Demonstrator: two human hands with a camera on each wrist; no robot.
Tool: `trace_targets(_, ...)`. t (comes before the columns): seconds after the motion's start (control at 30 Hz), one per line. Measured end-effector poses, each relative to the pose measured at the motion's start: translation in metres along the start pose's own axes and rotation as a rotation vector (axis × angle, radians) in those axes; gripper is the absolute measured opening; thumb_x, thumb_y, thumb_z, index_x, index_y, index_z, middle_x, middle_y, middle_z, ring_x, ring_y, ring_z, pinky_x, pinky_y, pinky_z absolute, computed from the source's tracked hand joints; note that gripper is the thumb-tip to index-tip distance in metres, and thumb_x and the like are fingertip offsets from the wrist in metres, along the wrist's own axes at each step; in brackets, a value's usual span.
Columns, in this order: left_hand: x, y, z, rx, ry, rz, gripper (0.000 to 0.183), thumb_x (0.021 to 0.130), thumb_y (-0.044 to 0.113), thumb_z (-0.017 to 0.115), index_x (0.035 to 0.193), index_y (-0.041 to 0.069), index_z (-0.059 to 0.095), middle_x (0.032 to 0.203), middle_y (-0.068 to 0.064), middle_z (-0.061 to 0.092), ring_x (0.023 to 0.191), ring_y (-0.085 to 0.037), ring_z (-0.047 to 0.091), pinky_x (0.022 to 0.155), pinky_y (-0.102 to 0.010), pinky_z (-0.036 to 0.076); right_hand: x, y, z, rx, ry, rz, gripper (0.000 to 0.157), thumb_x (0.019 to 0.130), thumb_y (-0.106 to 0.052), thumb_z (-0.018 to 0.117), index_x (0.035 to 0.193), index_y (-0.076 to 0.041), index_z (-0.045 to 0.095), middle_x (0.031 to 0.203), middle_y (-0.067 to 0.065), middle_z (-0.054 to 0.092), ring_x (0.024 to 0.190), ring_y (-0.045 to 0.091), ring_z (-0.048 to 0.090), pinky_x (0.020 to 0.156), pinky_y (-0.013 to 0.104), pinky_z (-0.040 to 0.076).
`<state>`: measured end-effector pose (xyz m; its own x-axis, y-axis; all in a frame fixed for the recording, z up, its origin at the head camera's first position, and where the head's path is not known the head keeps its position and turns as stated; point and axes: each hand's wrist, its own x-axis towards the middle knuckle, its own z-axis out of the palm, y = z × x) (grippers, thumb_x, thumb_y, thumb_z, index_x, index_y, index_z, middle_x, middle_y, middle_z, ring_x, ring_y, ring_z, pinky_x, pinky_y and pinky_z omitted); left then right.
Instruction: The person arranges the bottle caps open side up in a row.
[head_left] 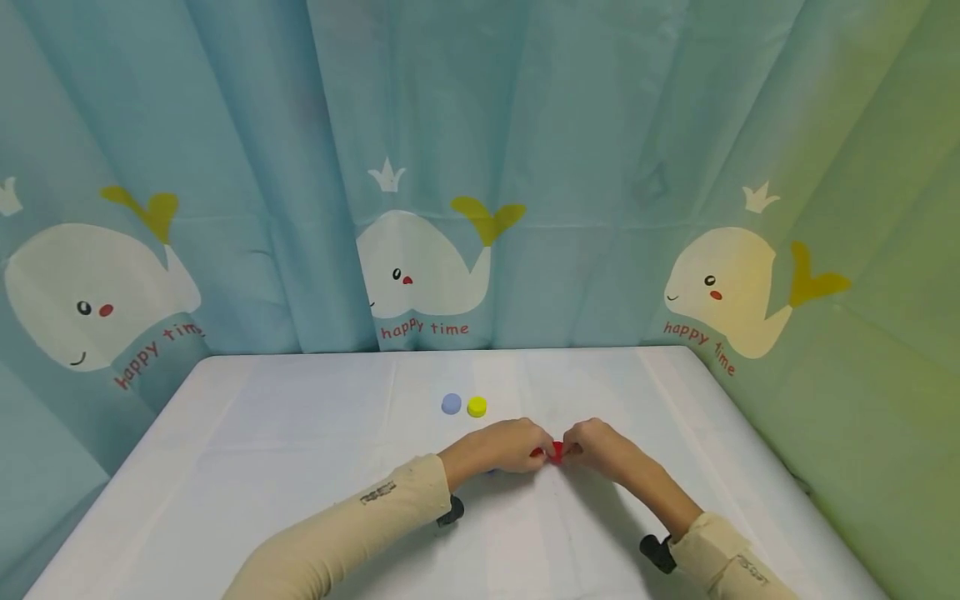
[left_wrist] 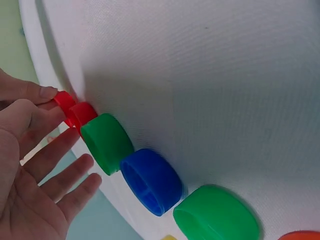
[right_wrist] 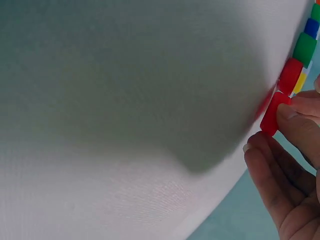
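Observation:
My right hand (head_left: 600, 446) pinches a red bottle cap (right_wrist: 274, 114) between thumb and fingers. Beside it, close to its edge, is a second red cap (left_wrist: 82, 116), at the end of a row of caps. Opposite, my left hand (head_left: 504, 446) has its fingers near the red caps; in the left wrist view the outer fingers (left_wrist: 80, 197) are spread and fairly straight. Along the row follow a green cap (left_wrist: 107, 144), a blue cap (left_wrist: 151, 181) and a larger-looking green cap (left_wrist: 217, 215). In the head view my left hand hides most of this row.
On the white-covered table (head_left: 300, 433), a pale blue cap (head_left: 452, 403) and a yellow cap (head_left: 477, 406) lie behind the hands. An orange cap (left_wrist: 302, 235) shows at the left wrist view's lower edge. A whale-printed curtain (head_left: 585, 167) stands behind the table.

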<state>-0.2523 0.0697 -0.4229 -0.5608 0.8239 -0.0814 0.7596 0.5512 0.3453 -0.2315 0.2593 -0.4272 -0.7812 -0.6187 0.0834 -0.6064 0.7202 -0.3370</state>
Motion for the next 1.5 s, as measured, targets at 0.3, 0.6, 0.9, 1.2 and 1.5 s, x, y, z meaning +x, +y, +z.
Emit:
trace_targets(0.3, -0.001, 0.005, 0.001, 0.118, -0.036, 0.036, 0.027, 0.090, 0.013, 0.060, 0.115, 0.014, 0.070, 0.075, 0.008, 0.053, 0.065, -0.005, 0.041, 0.056, -0.014, 0.032, -0.003, 0.002, 0.004, -0.030, 0.048, -0.073, 0.011, 0.070, 0.000, 0.079, 0.070, -0.006, 0.070, 0.068, -0.005, 0.063, 0.065, 0.005, 0.058, 0.057, 0.020, 0.049)
trace_targets(0.6, -0.003, 0.005, -0.002, 0.152, -0.069, 0.019, 0.029, 0.090, 0.016, 0.060, 0.118, 0.016, 0.068, 0.097, 0.008, 0.064, 0.074, -0.007, 0.045, 0.064, -0.017, 0.036, -0.002, -0.001, 0.003, -0.003, 0.046, -0.075, 0.017, 0.071, 0.003, 0.078, 0.076, -0.007, 0.065, 0.072, -0.005, 0.063, 0.067, 0.004, 0.055, 0.060, 0.022, 0.048)
trace_targets(0.9, -0.017, -0.005, -0.016, 0.082, 0.011, -0.026, 0.029, 0.092, 0.022, 0.061, 0.120, 0.016, 0.066, 0.122, 0.005, 0.060, 0.112, -0.008, 0.053, 0.093, -0.023, 0.041, 0.000, -0.014, -0.010, -0.022, 0.008, 0.138, 0.024, 0.076, -0.006, 0.077, 0.094, -0.006, 0.061, 0.086, 0.004, 0.063, 0.075, 0.019, 0.061, 0.067, 0.031, 0.052)
trace_targets(1.2, -0.054, -0.041, -0.050, -0.034, 0.189, -0.278, 0.024, 0.089, 0.020, 0.066, 0.110, 0.008, 0.067, 0.111, -0.007, 0.064, 0.104, -0.022, 0.058, 0.089, -0.035, 0.046, 0.029, -0.021, -0.022, -0.004, 0.009, 0.191, 0.024, 0.079, -0.011, 0.076, 0.100, -0.003, 0.066, 0.094, 0.006, 0.066, 0.087, 0.024, 0.063, 0.074, 0.033, 0.053)
trace_targets(1.5, -0.077, -0.077, -0.059, -0.146, 0.219, -0.536, 0.031, 0.085, 0.017, 0.071, 0.112, 0.004, 0.064, 0.106, -0.012, 0.063, 0.090, -0.021, 0.058, 0.082, -0.034, 0.049, 0.078, -0.035, -0.018, 0.099, 0.036, 0.128, 0.027, 0.085, -0.016, 0.071, 0.108, -0.002, 0.066, 0.099, 0.010, 0.066, 0.090, 0.022, 0.061, 0.080, 0.035, 0.051)
